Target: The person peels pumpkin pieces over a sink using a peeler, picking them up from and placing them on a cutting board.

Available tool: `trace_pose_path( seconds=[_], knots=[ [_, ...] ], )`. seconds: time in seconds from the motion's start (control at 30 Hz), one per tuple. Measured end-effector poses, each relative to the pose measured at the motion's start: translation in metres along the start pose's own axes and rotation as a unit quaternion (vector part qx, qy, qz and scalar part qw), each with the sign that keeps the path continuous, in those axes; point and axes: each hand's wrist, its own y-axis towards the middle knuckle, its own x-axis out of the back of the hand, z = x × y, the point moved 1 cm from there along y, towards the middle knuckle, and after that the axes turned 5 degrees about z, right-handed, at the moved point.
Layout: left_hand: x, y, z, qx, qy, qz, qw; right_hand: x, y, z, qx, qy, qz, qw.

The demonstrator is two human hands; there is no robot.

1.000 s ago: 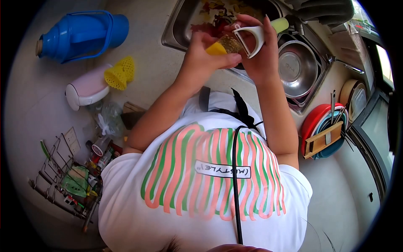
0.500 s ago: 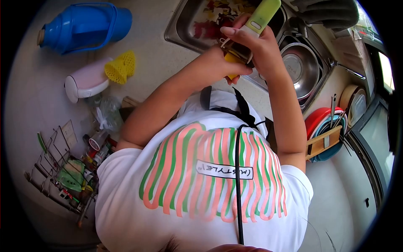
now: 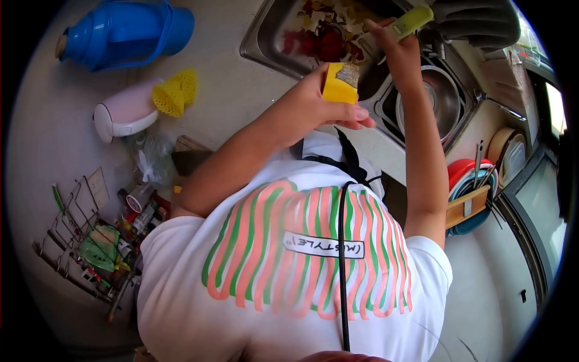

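One blue flask [image 3: 129, 36] and one yellow mesh [image 3: 175, 93] sit at left. Red and yellow peelings [image 3: 329, 43] lie in the left sink basin [image 3: 258, 45]. The left hand [image 3: 325, 110], elbow bent, grips one partly peeled yellow piece [image 3: 339, 92] near that basin. The right hand [image 3: 400, 53], arm stretched farther forward, clasps one green-handled peeler [image 3: 413, 23]. The right sink basin [image 3: 467, 116] holds one metal bowl [image 3: 445, 104].

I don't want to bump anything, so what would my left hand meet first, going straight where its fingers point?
Your left hand would probably meet your right forearm first, though depth is unclear; it might pass beneath, towards the steel bowl.
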Motion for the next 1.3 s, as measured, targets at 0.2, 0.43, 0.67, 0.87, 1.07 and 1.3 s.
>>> trace_pose_path(
  seconds=[0.2,0.43,0.67,0.87,1.07,1.3],
  knots=[
    [0.001,0.013,-0.011,0.018,0.037,-0.016,0.999,-0.027,-0.023,0.045,-0.006,0.184,0.164,0.969],
    [0.006,0.019,-0.004,0.016,0.085,-0.044,0.995,-0.033,-0.021,0.052,-0.015,0.130,0.217,0.967],
    [0.017,0.018,0.005,0.017,0.070,-0.037,0.997,-0.042,-0.012,0.030,-0.041,0.216,0.211,0.952],
    [0.013,-0.001,0.005,-0.013,0.090,-0.018,0.996,-0.014,0.022,-0.027,-0.043,0.200,0.019,0.979],
    [0.026,-0.018,0.009,-0.050,0.062,-0.090,0.993,0.026,0.015,-0.017,-0.037,0.166,-0.047,0.984],
    [0.012,0.002,-0.001,-0.024,0.033,-0.063,0.997,-0.042,-0.032,0.048,-0.023,0.214,0.148,0.965]
  ],
)
